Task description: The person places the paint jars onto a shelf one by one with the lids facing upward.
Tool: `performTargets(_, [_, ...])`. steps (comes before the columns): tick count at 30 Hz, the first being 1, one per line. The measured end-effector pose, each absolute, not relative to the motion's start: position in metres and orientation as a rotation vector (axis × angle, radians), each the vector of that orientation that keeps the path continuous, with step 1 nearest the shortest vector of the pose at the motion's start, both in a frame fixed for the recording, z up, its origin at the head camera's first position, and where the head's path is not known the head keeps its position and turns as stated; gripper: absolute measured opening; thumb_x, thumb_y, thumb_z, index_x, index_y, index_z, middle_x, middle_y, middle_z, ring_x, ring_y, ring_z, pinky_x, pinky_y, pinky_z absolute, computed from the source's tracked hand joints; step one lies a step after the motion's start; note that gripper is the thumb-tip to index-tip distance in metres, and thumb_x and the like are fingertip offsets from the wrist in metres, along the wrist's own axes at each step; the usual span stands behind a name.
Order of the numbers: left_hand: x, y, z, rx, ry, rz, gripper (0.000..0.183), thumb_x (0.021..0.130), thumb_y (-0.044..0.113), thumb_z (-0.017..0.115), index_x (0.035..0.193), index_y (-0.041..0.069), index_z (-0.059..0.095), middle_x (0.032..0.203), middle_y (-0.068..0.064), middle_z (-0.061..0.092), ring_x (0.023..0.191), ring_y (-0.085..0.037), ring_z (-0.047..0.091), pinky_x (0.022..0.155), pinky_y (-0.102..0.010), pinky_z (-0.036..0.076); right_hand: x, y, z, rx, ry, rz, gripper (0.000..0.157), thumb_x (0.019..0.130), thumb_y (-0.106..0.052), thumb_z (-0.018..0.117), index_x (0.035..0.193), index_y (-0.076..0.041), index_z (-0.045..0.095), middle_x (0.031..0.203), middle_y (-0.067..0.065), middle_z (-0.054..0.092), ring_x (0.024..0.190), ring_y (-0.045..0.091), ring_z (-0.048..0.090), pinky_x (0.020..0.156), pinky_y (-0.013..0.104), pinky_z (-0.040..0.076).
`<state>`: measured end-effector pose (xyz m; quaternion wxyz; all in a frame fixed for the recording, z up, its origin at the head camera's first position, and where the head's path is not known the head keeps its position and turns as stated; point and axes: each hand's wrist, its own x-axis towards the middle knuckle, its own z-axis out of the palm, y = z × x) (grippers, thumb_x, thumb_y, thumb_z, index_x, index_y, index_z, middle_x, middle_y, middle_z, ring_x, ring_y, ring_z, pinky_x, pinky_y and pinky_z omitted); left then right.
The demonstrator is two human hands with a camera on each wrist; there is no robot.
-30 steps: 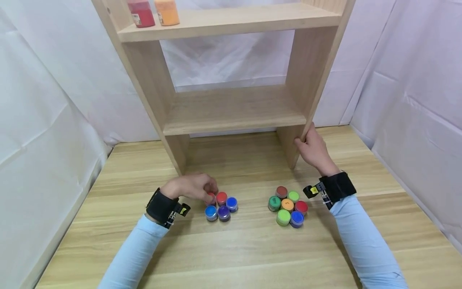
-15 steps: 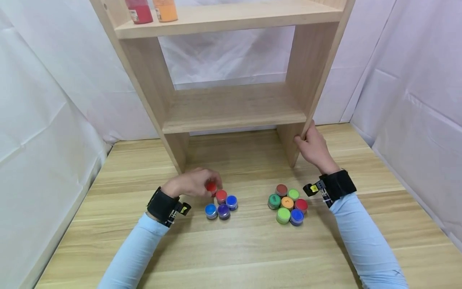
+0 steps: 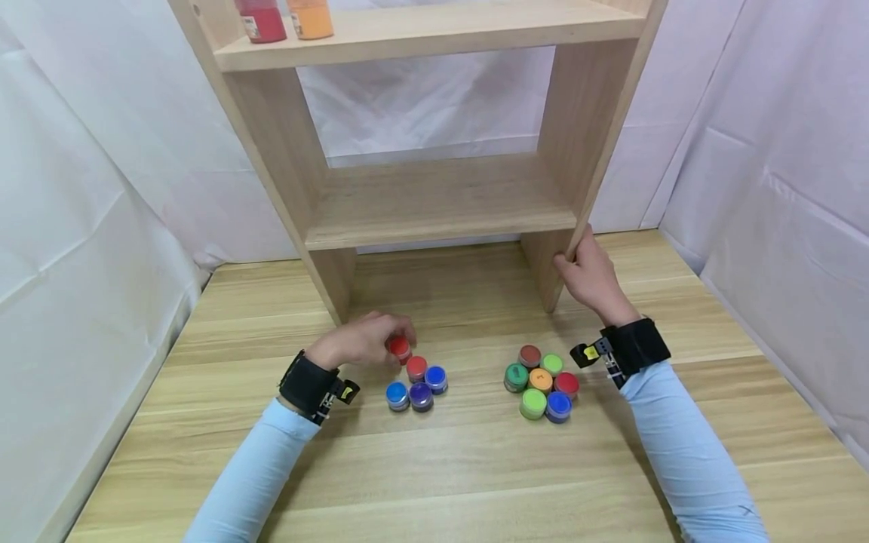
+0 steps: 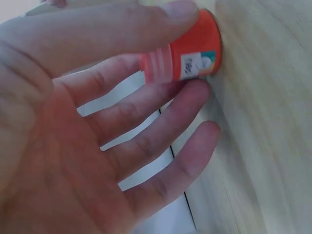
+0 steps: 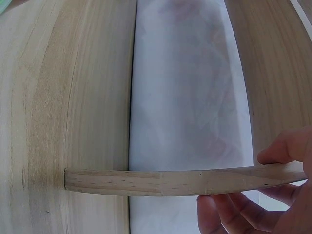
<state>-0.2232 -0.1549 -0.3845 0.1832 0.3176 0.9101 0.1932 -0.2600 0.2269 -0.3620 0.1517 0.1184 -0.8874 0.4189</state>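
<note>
My left hand (image 3: 366, 341) pinches a small red paint jar (image 4: 195, 51) between thumb and fingers, close over the tabletop. Its label faces the left wrist camera, and the lower fingers spread loosely beneath it. Just in front of that hand sit another red jar (image 3: 416, 368), a light blue jar (image 3: 397, 396), a purple jar (image 3: 421, 397) and a dark blue jar (image 3: 436, 379). My right hand (image 3: 589, 277) grips the right side panel (image 5: 185, 182) of the wooden shelf (image 3: 441, 197), thumb on the inner face and fingers on the outer one.
A second cluster of jars stands on the right, among them an orange jar (image 3: 540, 380) and a green jar (image 3: 516, 378). Larger red (image 3: 263, 24) and orange (image 3: 311, 21) jars stand on the upper shelf. White cloth (image 3: 781, 166) hangs around the wooden table (image 3: 434, 475).
My left hand has moved slightly away from me with the red jar, separating it from the light blue one. The right hand keeps its grip on the panel.
</note>
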Motion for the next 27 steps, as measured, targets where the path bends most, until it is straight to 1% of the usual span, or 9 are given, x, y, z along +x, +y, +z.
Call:
performTargets(3, [-0.2239,-0.1561,-0.3854,0.883,2.587,0.542,0.037,0.073,0.01,0.077,0.107,0.016,0.063,0.092,0.002,0.061,0.083,-0.015,0.052,0.072,-0.028,0.044,-0.2601,0.2266,-0.3616,0.34,-2.548,1.195,0.061,0.093,-0.009,0.049,0.147,0.0,0.021,0.135,0.026,0.042,0.114,0.039,0.049,0.079,0.053,0.046])
performTargets(9, [-0.2252,-0.1566,-0.3871,0.897,2.609,0.532,0.029,0.077,0.017,0.076,0.102,0.019,0.062,0.091,0.002,0.061,0.082,-0.014,0.053,0.072,-0.028,0.044,-0.2601,0.2268,-0.3617,0.339,-2.55,1.189,0.06,0.093,-0.01,0.049,0.146,0.001,0.022,0.134,0.027,0.043,0.113,0.039,0.049,0.08,0.053,0.046])
performTargets(14, [-0.2256,-0.1556,-0.3871,0.89,2.632,0.543,0.03,0.076,0.016,0.077,0.102,0.02,0.061,0.09,0.006,0.061,0.081,-0.011,0.055,0.072,-0.024,0.045,-0.2595,0.2267,-0.3616,0.331,-2.551,1.2,0.061,0.093,-0.01,0.049,0.147,0.001,0.021,0.134,0.027,0.042,0.113,0.04,0.049,0.079,0.053,0.046])
performTargets(19, [-0.2258,-0.1557,-0.3873,0.939,2.645,0.569,0.029,0.075,0.015,0.076,0.1,0.018,0.061,0.087,0.005,0.06,0.077,-0.01,0.055,0.067,-0.025,0.046,-0.2601,0.2263,-0.3621,0.331,-2.552,1.191,0.061,0.092,-0.009,0.048,0.147,0.0,0.021,0.134,0.026,0.043,0.112,0.039,0.05,0.079,0.052,0.046])
performTargets(23, [-0.2261,-0.1553,-0.3876,0.982,2.665,0.589,0.028,0.076,0.019,0.076,0.1,0.019,0.061,0.085,0.007,0.06,0.074,-0.008,0.056,0.064,-0.024,0.047,-0.2602,0.2261,-0.3618,0.33,-2.551,1.183,0.062,0.092,-0.009,0.047,0.147,0.0,0.021,0.133,0.026,0.044,0.111,0.039,0.051,0.077,0.052,0.047])
performTargets(27, [-0.226,-0.1545,-0.3871,1.009,2.684,0.637,0.03,0.076,0.021,0.075,0.102,0.021,0.061,0.086,0.01,0.061,0.072,-0.008,0.058,0.061,-0.023,0.047,-0.2596,0.226,-0.3613,0.326,-2.554,1.185,0.062,0.092,-0.009,0.047,0.148,0.0,0.021,0.133,0.026,0.044,0.111,0.038,0.051,0.077,0.051,0.047])
